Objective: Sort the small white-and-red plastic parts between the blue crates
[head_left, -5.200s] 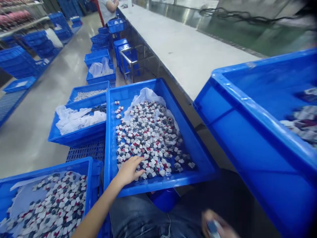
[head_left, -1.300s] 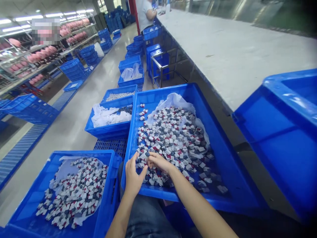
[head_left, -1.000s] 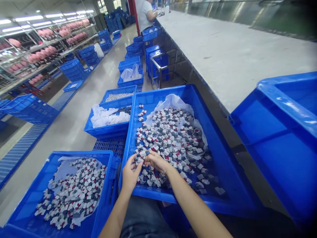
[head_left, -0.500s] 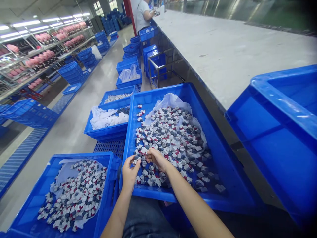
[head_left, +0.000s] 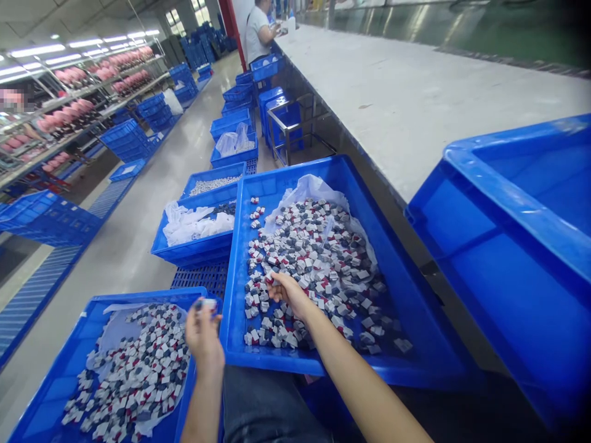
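A blue crate (head_left: 397,295) rests on my lap, filled with several small white, grey and red parts (head_left: 314,258) on a clear plastic bag. My right hand (head_left: 289,292) lies on the near part of this pile, fingers closed on pieces there. My left hand (head_left: 203,332) is raised over the right edge of a second blue crate (head_left: 60,375) at my left and pinches one small part (head_left: 205,303) between its fingertips. That left crate also holds several of the same parts (head_left: 133,369) on a plastic bag.
A large blue crate (head_left: 508,258) sits at my right on the long white table (head_left: 415,104). More blue crates (head_left: 198,221) with white bags line the floor ahead. A person (head_left: 256,37) stands far down the table. Shelves (head_left: 69,111) run along the left.
My left hand has lifted one part out of the lap crate and carried it left, over the left crate's edge. My right hand stays on the pile, shifted slightly further in.
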A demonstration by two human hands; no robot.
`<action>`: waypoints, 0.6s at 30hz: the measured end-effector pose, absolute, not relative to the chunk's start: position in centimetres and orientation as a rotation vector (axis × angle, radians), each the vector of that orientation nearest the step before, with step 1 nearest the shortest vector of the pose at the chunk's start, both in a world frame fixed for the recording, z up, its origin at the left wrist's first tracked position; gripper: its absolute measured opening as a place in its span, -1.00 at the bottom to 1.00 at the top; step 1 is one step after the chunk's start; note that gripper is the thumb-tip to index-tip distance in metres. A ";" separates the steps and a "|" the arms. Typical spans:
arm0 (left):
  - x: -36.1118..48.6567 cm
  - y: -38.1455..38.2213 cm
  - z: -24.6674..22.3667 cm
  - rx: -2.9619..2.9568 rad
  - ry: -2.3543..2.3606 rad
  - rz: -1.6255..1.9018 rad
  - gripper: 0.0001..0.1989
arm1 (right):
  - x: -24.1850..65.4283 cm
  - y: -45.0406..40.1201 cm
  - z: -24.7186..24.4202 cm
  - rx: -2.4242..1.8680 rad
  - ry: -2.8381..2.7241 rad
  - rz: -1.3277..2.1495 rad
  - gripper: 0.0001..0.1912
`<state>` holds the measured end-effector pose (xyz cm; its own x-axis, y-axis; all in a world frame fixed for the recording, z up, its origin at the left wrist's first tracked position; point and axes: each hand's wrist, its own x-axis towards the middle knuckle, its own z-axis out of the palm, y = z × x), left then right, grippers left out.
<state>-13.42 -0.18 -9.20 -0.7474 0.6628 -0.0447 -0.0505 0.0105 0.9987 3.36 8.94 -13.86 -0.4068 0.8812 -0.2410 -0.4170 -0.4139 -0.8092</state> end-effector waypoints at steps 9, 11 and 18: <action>-22.1 -3.4 -8.5 0.064 1.961 1.713 -0.58 | 3.6 9.3 -11.8 -0.933 -0.912 1.801 -0.71; -19.4 -3.2 -8.8 0.225 1.942 1.710 -0.55 | 4.9 7.6 -10.3 -0.950 -0.918 1.719 -0.72; -10.1 2.7 -9.3 1.730 1.503 0.679 -0.60 | 14.8 -13.4 -12.0 -1.776 -0.885 1.212 -0.65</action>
<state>-10.14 2.73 -9.27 0.1761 0.9817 -0.0729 0.5936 -0.0468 0.8034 14.82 -13.38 -11.99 0.2984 0.8696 -0.3933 0.1102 -0.4408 -0.8908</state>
